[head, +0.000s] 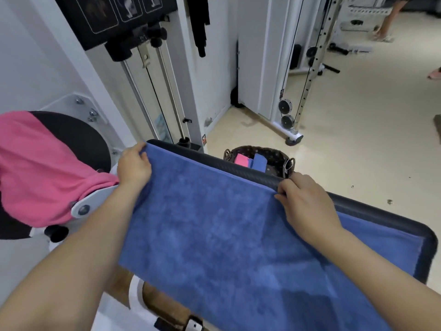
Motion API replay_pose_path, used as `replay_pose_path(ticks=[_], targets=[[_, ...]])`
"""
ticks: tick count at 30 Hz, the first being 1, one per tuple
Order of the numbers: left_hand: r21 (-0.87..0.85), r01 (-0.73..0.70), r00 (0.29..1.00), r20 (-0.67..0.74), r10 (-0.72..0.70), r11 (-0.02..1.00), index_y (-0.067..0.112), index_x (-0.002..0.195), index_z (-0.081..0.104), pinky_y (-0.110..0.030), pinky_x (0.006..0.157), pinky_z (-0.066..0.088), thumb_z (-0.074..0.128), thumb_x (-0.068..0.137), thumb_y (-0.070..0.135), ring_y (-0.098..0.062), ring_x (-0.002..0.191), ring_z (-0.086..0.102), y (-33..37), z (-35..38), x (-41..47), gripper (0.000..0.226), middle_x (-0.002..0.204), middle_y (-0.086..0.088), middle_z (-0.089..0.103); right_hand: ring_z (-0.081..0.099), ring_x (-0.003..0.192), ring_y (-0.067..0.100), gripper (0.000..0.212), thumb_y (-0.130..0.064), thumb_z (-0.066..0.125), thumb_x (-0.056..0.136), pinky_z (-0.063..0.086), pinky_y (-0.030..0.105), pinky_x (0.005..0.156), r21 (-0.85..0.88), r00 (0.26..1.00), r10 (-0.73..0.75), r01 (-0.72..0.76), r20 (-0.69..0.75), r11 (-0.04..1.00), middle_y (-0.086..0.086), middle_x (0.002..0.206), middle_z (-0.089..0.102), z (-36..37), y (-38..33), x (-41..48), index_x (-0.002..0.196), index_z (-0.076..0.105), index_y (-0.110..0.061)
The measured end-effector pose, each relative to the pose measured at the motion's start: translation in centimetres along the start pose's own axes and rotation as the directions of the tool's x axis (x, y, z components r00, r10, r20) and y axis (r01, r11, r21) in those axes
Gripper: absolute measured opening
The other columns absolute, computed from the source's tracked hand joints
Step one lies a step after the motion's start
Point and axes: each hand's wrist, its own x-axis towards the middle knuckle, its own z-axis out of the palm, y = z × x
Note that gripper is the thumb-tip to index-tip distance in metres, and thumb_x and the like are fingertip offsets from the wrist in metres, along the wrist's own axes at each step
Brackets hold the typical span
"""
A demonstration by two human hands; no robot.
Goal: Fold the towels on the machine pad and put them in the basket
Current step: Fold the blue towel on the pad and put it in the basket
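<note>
A blue towel (214,225) lies spread over the black machine pad (381,216). My left hand (133,166) pinches its far left corner at the pad's edge. My right hand (307,204) pinches the far edge further right. On a round black pad at the left, a pink towel (40,170) hangs loosely. Beyond the pad's far edge a dark wicker basket (284,156) stands on the floor, holding a folded pink towel (241,160) and a folded blue towel (260,161).
A white cable machine with steel rods (167,91) stands right behind the pad. Another pulley rig (288,115) stands on the beige floor at the right. A person's legs (386,22) show at the top right.
</note>
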Motion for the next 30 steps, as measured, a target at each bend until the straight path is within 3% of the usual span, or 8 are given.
replay_pose_path(ticks=[5, 9, 13, 15, 17, 22, 26, 30], targets=[[-0.091, 0.039, 0.998, -0.05, -0.043, 0.995, 0.014, 0.115, 0.07, -0.026, 0.085, 0.039, 0.053, 0.094, 0.013, -0.031, 0.106, 0.06, 0.0, 0.3, 2.6, 0.027, 0.11, -0.013, 0.07, 0.043, 0.061, 0.027, 0.013, -0.007, 0.068, 0.082, 0.032, 0.032, 0.049, -0.016, 0.998, 0.002, -0.003, -0.059, 1.0, 0.008, 0.073, 0.05, 0.2, 0.6, 1.0, 0.076, 0.057, -0.005], [-0.094, -0.061, 0.992, -0.116, 0.05, 0.994, 0.011, 0.102, 0.075, -0.027, 0.082, 0.04, 0.055, 0.091, 0.013, -0.029, 0.101, 0.063, 0.5, 0.5, 4.2, 0.022, 0.103, -0.01, 0.073, 0.045, 0.062, 0.03, 0.01, -0.006, 0.067, 0.083, 0.032, 0.033, 0.053, -0.061, 0.997, -0.012, 0.008, -0.072, 0.998, 0.01, 0.076, 0.052, 0.5, 1.6, 2.4, 0.078, 0.058, -0.005], [-0.069, -0.088, 0.99, -0.12, 0.08, 0.994, 0.013, 0.1, 0.073, -0.03, 0.081, 0.04, 0.053, 0.091, 0.012, -0.034, 0.095, 0.06, 1.5, 1.0, 5.2, 0.022, 0.102, -0.014, 0.068, 0.054, 0.068, 0.032, 0.009, -0.016, 0.06, 0.091, 0.031, 0.031, 0.061, -0.059, 0.999, -0.025, 0.022, -0.038, 0.998, 0.007, 0.083, 0.055, 0.1, 2.5, 4.3, 0.085, 0.062, -0.01], [-0.021, -0.081, 0.992, -0.103, 0.079, 0.996, 0.015, 0.112, 0.067, -0.033, 0.089, 0.04, 0.048, 0.092, 0.009, -0.035, 0.101, 0.054, 2.1, 1.0, 4.4, 0.028, 0.116, -0.017, 0.058, 0.058, 0.073, 0.027, 0.019, -0.027, 0.051, 0.094, 0.032, 0.031, 0.065, -0.024, 0.998, -0.048, 0.049, 0.028, 0.999, 0.002, 0.086, 0.057, -0.5, 2.7, 4.6, 0.09, 0.065, -0.016], [-0.03, -0.152, 0.985, -0.083, 0.15, 0.988, 0.016, 0.123, 0.063, -0.033, 0.095, 0.039, 0.047, 0.089, 0.006, -0.031, 0.108, 0.052, 3.6, 1.4, 1.5, 0.039, 0.124, -0.016, 0.054, 0.06, 0.078, 0.022, 0.019, -0.032, 0.051, 0.096, 0.038, 0.032, 0.068, 0.058, 0.994, -0.015, 0.009, 0.105, 0.998, -0.004, 0.091, 0.058, -1.8, 3.0, 4.1, 0.098, 0.067, -0.022], [-0.198, -0.449, 0.862, 0.161, 0.48, 0.872, 0.025, 0.095, 0.071, -0.024, 0.074, 0.042, 0.062, 0.086, 0.014, -0.008, 0.077, 0.053, 8.7, 4.3, -14.0, 0.017, 0.091, 0.009, 0.061, 0.058, 0.096, 0.019, 0.026, -0.04, 0.054, 0.093, 0.047, 0.038, 0.082, 0.005, 0.948, 0.147, -0.155, 0.282, 0.988, -0.004, 0.104, 0.06, -6.4, 6.6, -0.4, 0.114, 0.063, -0.028], [-0.365, -0.481, 0.775, 0.248, 0.581, 0.797, 0.03, 0.091, 0.068, -0.028, 0.066, 0.05, 0.054, 0.086, 0.029, -0.007, 0.073, 0.059, 11.5, 6.4, -25.5, 0.016, 0.085, 0.012, 0.062, 0.051, 0.11, 0.021, 0.035, -0.044, 0.053, 0.092, 0.044, 0.038, 0.085, -0.202, 0.907, 0.242, -0.18, 0.343, 0.963, -0.003, 0.119, 0.055, -9.0, 9.9, -3.9, 0.126, 0.055, -0.033], [-0.412, -0.505, 0.679, 0.353, 0.643, 0.759, 0.029, 0.089, 0.058, -0.03, 0.057, 0.052, 0.051, 0.084, 0.038, -0.015, 0.068, 0.063, 13.7, 8.0, -34.1, 0.013, 0.08, 0.007, 0.06, 0.05, 0.11, 0.021, 0.035, -0.039, 0.055, 0.093, 0.045, 0.037, 0.087, -0.165, 0.891, 0.257, -0.209, 0.373, 0.964, -0.002, 0.119, 0.052, -9.2, 11.7, -5.5, 0.127, 0.054, -0.032]])
